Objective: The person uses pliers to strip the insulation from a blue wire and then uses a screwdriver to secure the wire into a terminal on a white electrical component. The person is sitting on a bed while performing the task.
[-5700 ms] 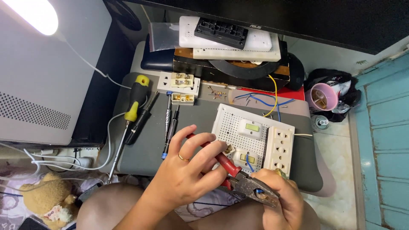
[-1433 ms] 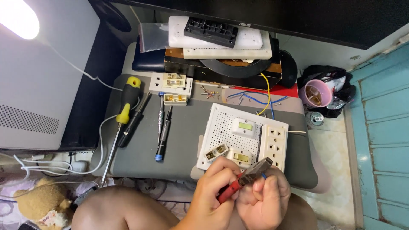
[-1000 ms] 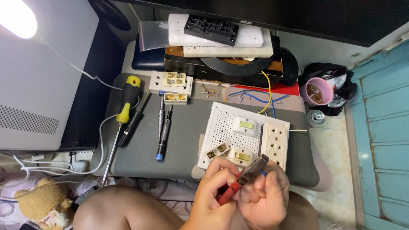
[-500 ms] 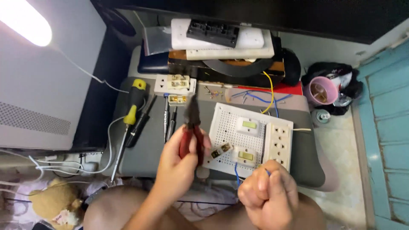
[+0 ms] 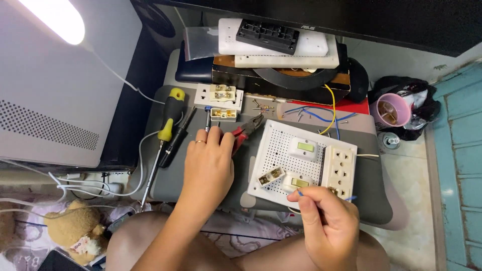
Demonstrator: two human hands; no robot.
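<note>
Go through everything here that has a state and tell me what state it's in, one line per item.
Left hand: palm down, resting on the red-handled pliers.
Red-handled pliers: lying on the grey pad, jaws slightly open.
Right hand: pinching a blue wire.
Blue wire: held at the board's near edge.
White perforated board: lying flat.
Yellow-handled screwdriver: lying loose, untouched.
Pink cup: upright, open.
Lamp: lit.
</note>
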